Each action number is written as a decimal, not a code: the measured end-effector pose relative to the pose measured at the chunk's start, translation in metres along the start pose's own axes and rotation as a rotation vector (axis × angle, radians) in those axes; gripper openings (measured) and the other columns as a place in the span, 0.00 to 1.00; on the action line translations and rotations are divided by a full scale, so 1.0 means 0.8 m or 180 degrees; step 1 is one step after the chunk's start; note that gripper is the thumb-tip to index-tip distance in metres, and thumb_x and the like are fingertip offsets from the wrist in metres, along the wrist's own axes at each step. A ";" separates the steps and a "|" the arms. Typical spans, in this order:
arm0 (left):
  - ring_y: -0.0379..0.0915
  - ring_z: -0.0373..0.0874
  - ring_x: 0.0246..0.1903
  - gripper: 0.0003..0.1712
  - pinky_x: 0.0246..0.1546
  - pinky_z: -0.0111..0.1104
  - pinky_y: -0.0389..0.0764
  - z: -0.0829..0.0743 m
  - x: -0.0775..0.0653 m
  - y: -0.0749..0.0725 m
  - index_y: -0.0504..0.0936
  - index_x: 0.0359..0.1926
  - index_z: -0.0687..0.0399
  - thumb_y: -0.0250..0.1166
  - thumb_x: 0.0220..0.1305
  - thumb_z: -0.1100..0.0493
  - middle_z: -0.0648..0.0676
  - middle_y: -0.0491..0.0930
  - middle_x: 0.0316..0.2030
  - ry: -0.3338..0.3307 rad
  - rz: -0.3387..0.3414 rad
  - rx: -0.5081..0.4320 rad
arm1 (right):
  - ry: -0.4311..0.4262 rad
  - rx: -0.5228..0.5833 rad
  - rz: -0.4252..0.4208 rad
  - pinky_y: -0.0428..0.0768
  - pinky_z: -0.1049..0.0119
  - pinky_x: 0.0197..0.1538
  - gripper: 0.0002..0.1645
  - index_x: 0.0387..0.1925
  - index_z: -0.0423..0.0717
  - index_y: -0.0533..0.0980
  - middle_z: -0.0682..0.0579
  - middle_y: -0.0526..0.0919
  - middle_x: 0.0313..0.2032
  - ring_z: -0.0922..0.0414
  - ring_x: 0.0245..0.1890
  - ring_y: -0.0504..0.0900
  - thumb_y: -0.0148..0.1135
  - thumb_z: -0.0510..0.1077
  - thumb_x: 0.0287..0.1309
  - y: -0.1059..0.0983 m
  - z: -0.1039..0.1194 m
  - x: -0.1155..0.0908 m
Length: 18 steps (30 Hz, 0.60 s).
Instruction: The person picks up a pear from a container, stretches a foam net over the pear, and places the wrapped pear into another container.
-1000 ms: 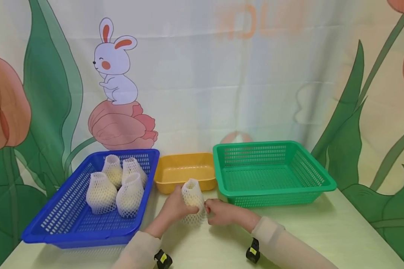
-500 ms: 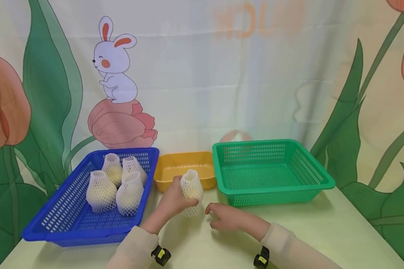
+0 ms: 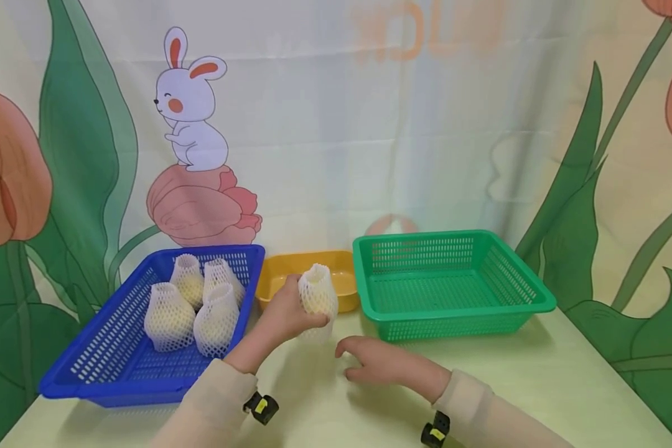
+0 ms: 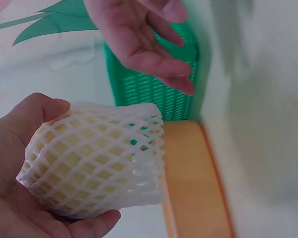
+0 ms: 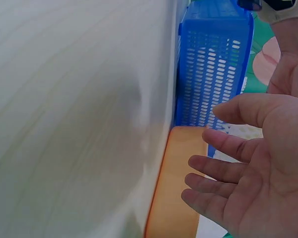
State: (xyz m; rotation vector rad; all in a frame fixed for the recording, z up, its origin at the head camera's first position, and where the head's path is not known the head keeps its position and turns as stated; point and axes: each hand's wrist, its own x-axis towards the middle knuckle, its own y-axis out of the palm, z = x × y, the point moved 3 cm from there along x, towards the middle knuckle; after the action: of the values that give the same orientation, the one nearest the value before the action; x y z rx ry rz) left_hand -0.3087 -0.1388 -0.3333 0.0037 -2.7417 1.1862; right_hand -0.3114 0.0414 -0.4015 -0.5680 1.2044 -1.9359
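My left hand (image 3: 287, 311) grips a pale yellow, rounded fruit in a white foam net (image 3: 318, 298). Fruit and net are held up above the table, overlapping the front of the orange basin (image 3: 347, 303) in the head view. In the left wrist view, thumb and fingers wrap the closed end of the foam net (image 4: 84, 158), and its loose end sticks out beyond the fruit. My right hand (image 3: 378, 361) hovers to the right of it, holding nothing, with its fingers loosely bent and spread apart in the right wrist view.
On the left, a blue basket (image 3: 117, 395) holds several similar fruits in foam nets (image 3: 169, 317). A green basket (image 3: 459, 314) stands on the right, with the orange basin between the two. Behind them hangs a printed curtain (image 3: 313, 155).
My left hand has lifted the netted fruit up and away from the table. My right hand has let go of the net's lower end, and its fingers have loosened.
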 end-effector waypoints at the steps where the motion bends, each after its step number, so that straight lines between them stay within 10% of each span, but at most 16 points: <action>1: 0.80 0.58 0.46 0.52 0.54 0.50 0.86 -0.002 0.001 -0.004 0.60 0.68 0.74 0.79 0.50 0.57 0.70 0.79 0.52 -0.0009 0.0031 0.0003 | -0.0029 -0.0025 0.0001 0.79 0.58 0.64 0.17 0.54 0.38 0.77 0.43 0.84 0.54 0.46 0.57 0.82 0.62 0.39 0.64 -0.001 0.003 0.001; 18: 0.77 0.63 0.55 0.55 0.60 0.55 0.81 -0.018 0.012 -0.086 0.54 0.72 0.74 0.76 0.55 0.52 0.73 0.75 0.60 -0.0098 0.0286 0.0257 | -0.0501 -0.0236 -0.0386 0.76 0.62 0.69 0.13 0.51 0.41 0.79 0.47 0.83 0.57 0.50 0.62 0.80 0.60 0.39 0.66 -0.011 0.053 0.016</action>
State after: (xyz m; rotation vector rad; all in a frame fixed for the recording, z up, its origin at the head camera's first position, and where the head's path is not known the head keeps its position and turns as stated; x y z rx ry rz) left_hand -0.3115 -0.1754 -0.2726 -0.0934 -2.7448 1.3302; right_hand -0.2929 0.0100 -0.3749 -0.8337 1.1684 -1.9124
